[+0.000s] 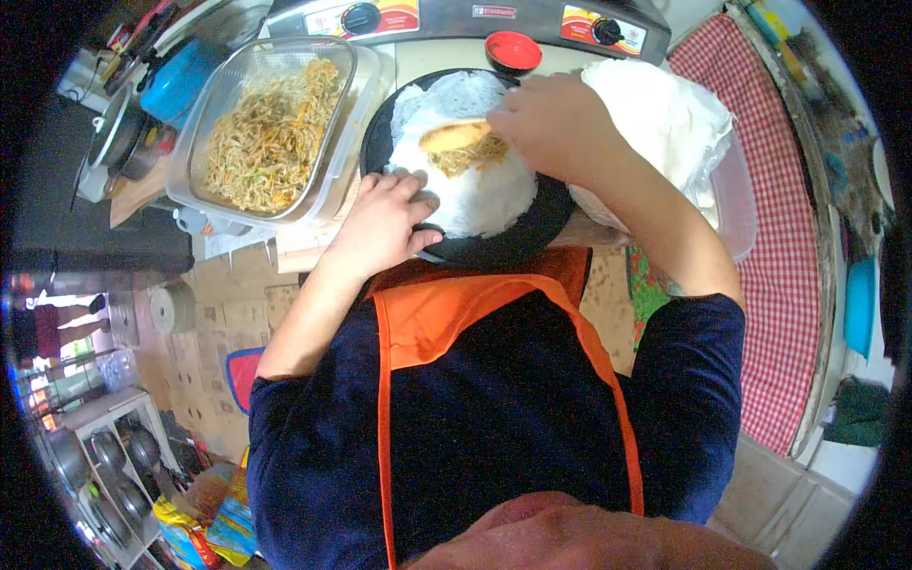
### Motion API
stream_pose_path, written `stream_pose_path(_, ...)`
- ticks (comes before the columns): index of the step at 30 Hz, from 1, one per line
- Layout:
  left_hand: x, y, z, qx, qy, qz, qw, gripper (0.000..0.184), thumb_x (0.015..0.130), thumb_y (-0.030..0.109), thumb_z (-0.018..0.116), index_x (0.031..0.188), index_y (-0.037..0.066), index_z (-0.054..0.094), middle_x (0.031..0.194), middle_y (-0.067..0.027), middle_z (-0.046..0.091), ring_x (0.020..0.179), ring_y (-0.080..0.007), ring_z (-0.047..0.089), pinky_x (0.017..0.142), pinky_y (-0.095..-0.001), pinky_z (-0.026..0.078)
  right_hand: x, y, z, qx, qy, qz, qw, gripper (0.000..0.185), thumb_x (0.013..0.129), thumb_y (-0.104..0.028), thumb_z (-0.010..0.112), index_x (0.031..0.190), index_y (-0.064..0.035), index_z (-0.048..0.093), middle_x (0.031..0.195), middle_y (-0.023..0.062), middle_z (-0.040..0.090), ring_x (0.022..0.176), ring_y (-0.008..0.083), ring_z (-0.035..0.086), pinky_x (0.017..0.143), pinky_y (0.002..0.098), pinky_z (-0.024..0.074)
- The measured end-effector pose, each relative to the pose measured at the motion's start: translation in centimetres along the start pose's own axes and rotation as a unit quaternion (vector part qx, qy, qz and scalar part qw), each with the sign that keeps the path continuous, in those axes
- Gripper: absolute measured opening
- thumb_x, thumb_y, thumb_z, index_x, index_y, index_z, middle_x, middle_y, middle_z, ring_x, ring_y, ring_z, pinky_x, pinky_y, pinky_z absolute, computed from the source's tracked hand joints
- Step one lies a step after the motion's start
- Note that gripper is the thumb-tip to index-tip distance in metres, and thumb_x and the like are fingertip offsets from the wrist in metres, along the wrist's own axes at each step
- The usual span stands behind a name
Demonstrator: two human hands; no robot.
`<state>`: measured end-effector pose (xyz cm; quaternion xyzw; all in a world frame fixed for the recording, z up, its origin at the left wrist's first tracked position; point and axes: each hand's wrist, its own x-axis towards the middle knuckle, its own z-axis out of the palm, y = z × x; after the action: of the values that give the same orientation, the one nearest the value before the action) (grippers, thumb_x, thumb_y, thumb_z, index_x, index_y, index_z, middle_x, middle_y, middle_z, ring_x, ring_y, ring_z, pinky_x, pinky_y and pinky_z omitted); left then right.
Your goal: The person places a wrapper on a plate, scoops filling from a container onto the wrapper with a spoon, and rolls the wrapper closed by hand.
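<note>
Two thin white wrappers [489, 204] overlap on a round black plate [375, 142] in front of me. A mound of shredded filling [470, 160] lies on the nearer wrapper. My right hand [551, 123] is closed at the right end of a pale wooden spoon [454, 138], whose bowl rests over the filling; the grip itself is partly hidden. On the plate's near left rim lies my left hand [391, 220], fingers apart, fingertips touching the wrapper's edge. A clear plastic container [204, 157] of the shredded noodle-like filling [271, 142] stands to the left.
A stack of white wrappers [655, 104] in plastic sits over a clear tub [736, 204] at right. A small red bowl [513, 52] stands behind the plate. Farther back is a gas stove [456, 19]. Red checked cloth [774, 285] covers the surface at far right.
</note>
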<state>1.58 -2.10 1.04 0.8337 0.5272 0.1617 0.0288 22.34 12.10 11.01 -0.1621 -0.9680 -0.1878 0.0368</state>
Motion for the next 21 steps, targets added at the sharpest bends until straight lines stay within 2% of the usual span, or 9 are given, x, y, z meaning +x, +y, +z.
stream_pose_path(2,-0.1,0.0,0.0,-0.003,-0.005,-0.008,1.000,0.037,0.071,0.034,0.070,0.100,0.012,0.065,0.118,-0.0122,0.057,0.110,-0.0279,0.051,0.090,-0.0417,0.036,0.1,0.3,-1.4,-0.003,-0.017,0.028,0.999,0.007,0.072,-0.016,0.060,0.079,-0.0142,0.060,0.075,0.0024,0.058,0.080,0.0223,0.060,0.067,0.0369,0.0480)
stream_pose_path(5,-0.1,0.0,-0.1,-0.013,-0.006,-0.011,1.000,0.036,0.071,0.033,0.071,0.100,0.012,0.065,0.117,-0.0124,0.057,0.110,-0.0279,0.051,0.090,-0.0420,0.036,-1.0,0.0,-3.0,-0.009,0.030,0.042,0.999,0.010,0.076,-0.016,0.059,0.078,-0.0137,0.068,0.074,0.0057,0.065,0.076,0.0238,0.065,0.064,0.0381,0.0524)
stream_pose_path(7,-0.2,0.0,-0.1,-0.015,-0.005,-0.012,1.000,0.036,0.071,0.033,0.071,0.100,0.012,0.065,0.117,-0.0124,0.057,0.110,-0.0279,0.051,0.090,-0.0421,0.036,-1.6,-0.8,-2.3,-0.014,-0.039,-0.029,0.999,0.010,0.076,-0.018,0.058,0.077,-0.0134,0.068,0.074,0.0050,0.065,0.075,0.0230,0.064,0.063,0.0377,0.0519)
stream_pose_path(8,-0.2,0.0,0.0,-0.018,-0.005,-0.013,1.000,0.036,0.070,0.033,0.071,0.100,0.012,0.065,0.117,-0.0125,0.057,0.110,-0.0278,0.051,0.090,-0.0422,0.036,-1.8,-1.4,-1.8,-0.015,-0.039,-0.030,0.999,0.010,0.076,-0.018,0.058,0.077,-0.0134,0.068,0.074,0.0050,0.065,0.075,0.0230,0.064,0.063,0.0377,0.0519)
stream_pose_path(10,-0.2,-0.1,0.2,-0.016,0.003,-0.009,1.000,0.036,0.070,0.032,0.072,0.099,0.012,0.065,0.117,-0.0124,0.057,0.110,-0.0277,0.051,0.090,-0.0422,0.035,-1.7,-2.5,-0.9,-0.001,-0.015,0.006,1.000,0.010,0.076,-0.016,0.056,0.082,-0.0110,0.062,0.074,0.0021,0.059,0.079,0.0212,0.060,0.066,0.0354,0.0477)
stream_pose_path(14,-0.1,0.0,-0.1,-0.018,0.006,-0.009,1.000,0.035,0.070,0.032,0.072,0.099,0.012,0.066,0.117,-0.0121,0.057,0.110,-0.0273,0.051,0.090,-0.0419,0.035,-1.3,-1.7,-1.2,-0.007,-0.020,0.071,0.997,0.012,0.076,-0.016,0.055,0.084,-0.0113,0.063,0.075,0.0024,0.059,0.078,0.0210,0.059,0.067,0.0354,0.0474)
stream_pose_path(16,-0.2,0.0,0.1,-0.015,0.008,-0.008,1.000,0.036,0.070,0.032,0.072,0.099,0.013,0.066,0.118,-0.0121,0.057,0.110,-0.0273,0.051,0.090,-0.0418,0.035,-1.5,-1.2,-1.9,-0.024,0.018,0.107,0.994,0.014,0.076,-0.015,0.056,0.088,-0.0122,0.063,0.075,0.0021,0.059,0.078,0.0209,0.059,0.067,0.0353,0.0472)
stream_pose_path(20,-0.2,-0.1,0.1,-0.016,0.004,-0.009,1.000,0.036,0.070,0.032,0.072,0.100,0.013,0.066,0.118,-0.0124,0.056,0.109,-0.0274,0.052,0.090,-0.0420,0.035,-1.8,-0.2,-0.6,-0.056,0.004,0.075,0.996,0.017,0.076,-0.013,0.056,0.091,-0.0132,0.064,0.076,0.0020,0.059,0.079,0.0210,0.059,0.068,0.0356,0.0469)
stream_pose_path(21,-0.2,-0.1,0.0,-0.016,0.005,-0.009,1.000,0.036,0.070,0.032,0.072,0.100,0.013,0.066,0.118,-0.0124,0.056,0.109,-0.0274,0.052,0.090,-0.0420,0.035,-1.8,-0.2,-0.9,-0.049,-0.027,0.060,0.997,0.019,0.075,-0.013,0.057,0.093,-0.0138,0.064,0.076,0.0020,0.059,0.080,0.0210,0.059,0.069,0.0357,0.0470)
